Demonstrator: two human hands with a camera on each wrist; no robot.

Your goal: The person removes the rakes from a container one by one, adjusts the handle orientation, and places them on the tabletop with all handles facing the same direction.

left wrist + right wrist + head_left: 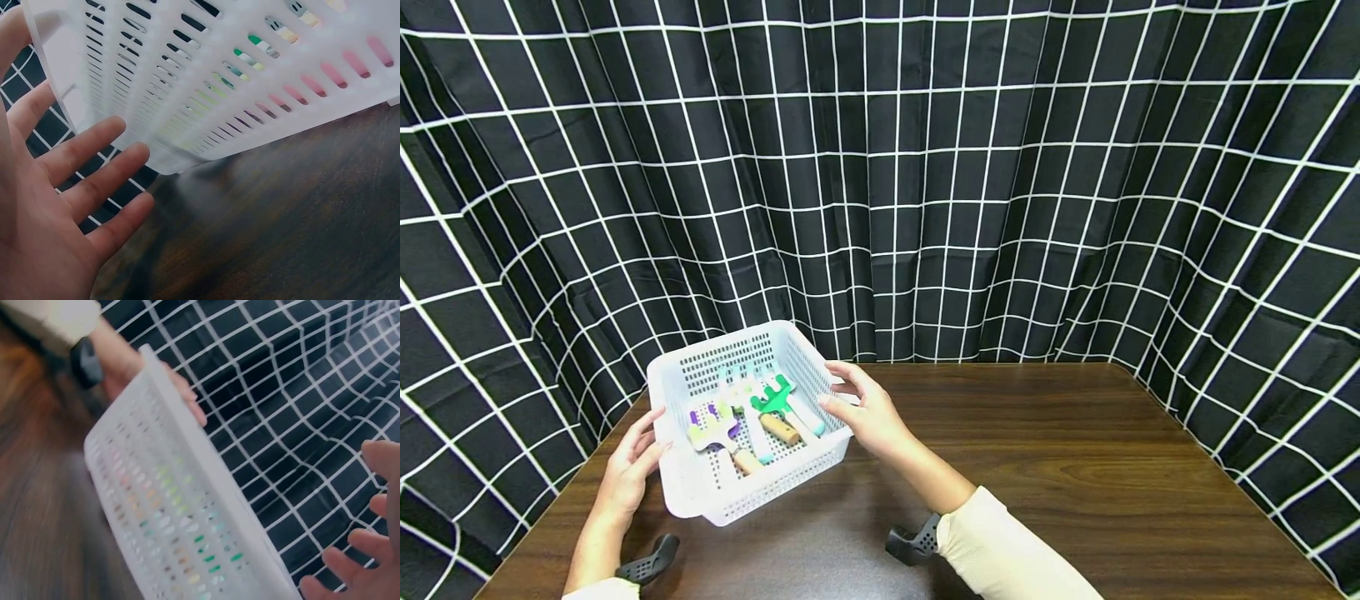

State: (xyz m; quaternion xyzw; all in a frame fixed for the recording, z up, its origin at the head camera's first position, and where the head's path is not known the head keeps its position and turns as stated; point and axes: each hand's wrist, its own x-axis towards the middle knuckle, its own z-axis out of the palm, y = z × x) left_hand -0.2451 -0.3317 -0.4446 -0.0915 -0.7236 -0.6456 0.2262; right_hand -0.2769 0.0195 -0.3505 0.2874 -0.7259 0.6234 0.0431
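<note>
A white plastic basket [748, 492] with slotted walls is at the left of the table in the head view. Inside lie several toy garden tools, among them a green-headed rake [772, 397] and a small shovel [711, 432] with a wooden handle. My left hand [627, 473] holds the basket's left end at the rim; in the left wrist view its thumb and index finger pass behind the lip, the other fingers spread by the wall. At the right end, my right hand [868, 412] overlaps the rim in the head view. Its fingers [344, 565] are spread beside the basket in the right wrist view.
The brown wooden table [1037, 467] stretches to the right. A black curtain [955, 192] with white grid lines surrounds it at the back and sides. Black wrist cameras [913, 542] sit on both wrists, close to the tabletop.
</note>
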